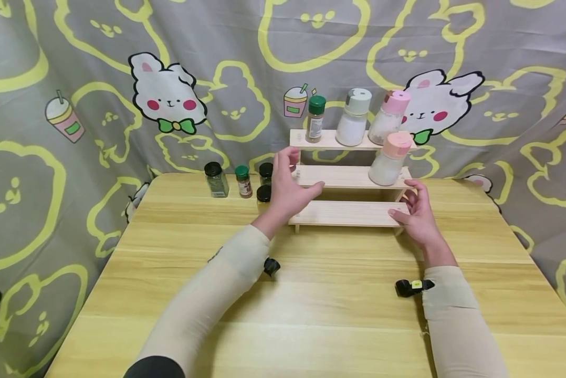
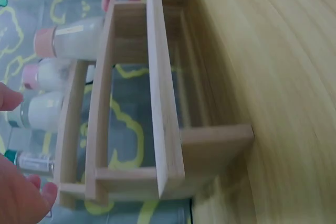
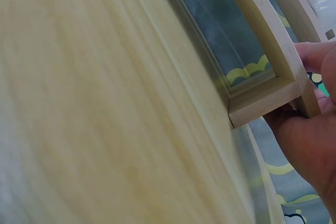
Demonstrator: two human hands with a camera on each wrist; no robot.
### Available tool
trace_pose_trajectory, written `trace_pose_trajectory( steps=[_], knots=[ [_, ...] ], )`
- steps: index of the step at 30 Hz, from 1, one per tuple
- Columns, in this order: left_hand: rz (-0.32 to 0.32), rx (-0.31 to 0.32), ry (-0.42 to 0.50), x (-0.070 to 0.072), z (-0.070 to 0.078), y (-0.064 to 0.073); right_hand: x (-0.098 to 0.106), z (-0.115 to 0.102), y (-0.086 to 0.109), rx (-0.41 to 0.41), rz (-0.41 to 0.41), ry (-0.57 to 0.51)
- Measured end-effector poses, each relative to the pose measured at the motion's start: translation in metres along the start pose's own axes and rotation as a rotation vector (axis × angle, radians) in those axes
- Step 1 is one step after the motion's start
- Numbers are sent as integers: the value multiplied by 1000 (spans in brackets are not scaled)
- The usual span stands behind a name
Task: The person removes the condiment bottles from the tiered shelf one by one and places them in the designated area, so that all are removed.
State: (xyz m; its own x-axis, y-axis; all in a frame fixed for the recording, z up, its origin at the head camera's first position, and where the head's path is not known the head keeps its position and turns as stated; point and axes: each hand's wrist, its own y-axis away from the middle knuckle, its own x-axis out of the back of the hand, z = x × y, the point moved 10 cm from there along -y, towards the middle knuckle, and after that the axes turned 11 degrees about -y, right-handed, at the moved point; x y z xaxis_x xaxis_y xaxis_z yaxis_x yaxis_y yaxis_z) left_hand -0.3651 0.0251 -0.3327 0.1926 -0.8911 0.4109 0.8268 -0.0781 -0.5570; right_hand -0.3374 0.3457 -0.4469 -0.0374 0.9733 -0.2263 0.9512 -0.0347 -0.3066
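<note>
A three-tier wooden rack (image 1: 349, 213) stands on the table near the curtain. At its right end my right hand (image 1: 419, 218) grips the side, thumb on the lowest shelf; the right wrist view shows the hand (image 3: 310, 140) round the wood. My left hand (image 1: 289, 184) hovers by the rack's left end, thumb and fingers spread, holding nothing. On the top shelf are a green-capped spice jar (image 1: 315, 119), a shaker with a pale grey-green lid (image 1: 353, 118) and a pink-lidded shaker (image 1: 389, 116). A peach-lidded shaker (image 1: 389, 159) sits at the middle shelf's right.
Left of the rack stand a black-capped jar of green herbs (image 1: 217, 180), a small green-capped jar (image 1: 243, 182) and two more black-capped jars (image 1: 264, 195), partly behind the left hand. A patterned curtain (image 1: 245, 105) hangs behind the wooden table (image 1: 339, 304).
</note>
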Motion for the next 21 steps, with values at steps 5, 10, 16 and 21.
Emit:
trace_pose_trajectory(
  steps=[5,10,16,21],
  knots=[
    [-38,8,30,-18,5,-4,0,-1,0,4,-9,-5],
    [-79,6,42,-38,10,-7,0,0,1,-1,-15,-4],
    [-127,-2,46,-62,18,-10,2,3,0,-11,-10,-9],
    [-154,-20,37,-82,24,-13,2,3,0,-4,-16,-6]
  ],
)
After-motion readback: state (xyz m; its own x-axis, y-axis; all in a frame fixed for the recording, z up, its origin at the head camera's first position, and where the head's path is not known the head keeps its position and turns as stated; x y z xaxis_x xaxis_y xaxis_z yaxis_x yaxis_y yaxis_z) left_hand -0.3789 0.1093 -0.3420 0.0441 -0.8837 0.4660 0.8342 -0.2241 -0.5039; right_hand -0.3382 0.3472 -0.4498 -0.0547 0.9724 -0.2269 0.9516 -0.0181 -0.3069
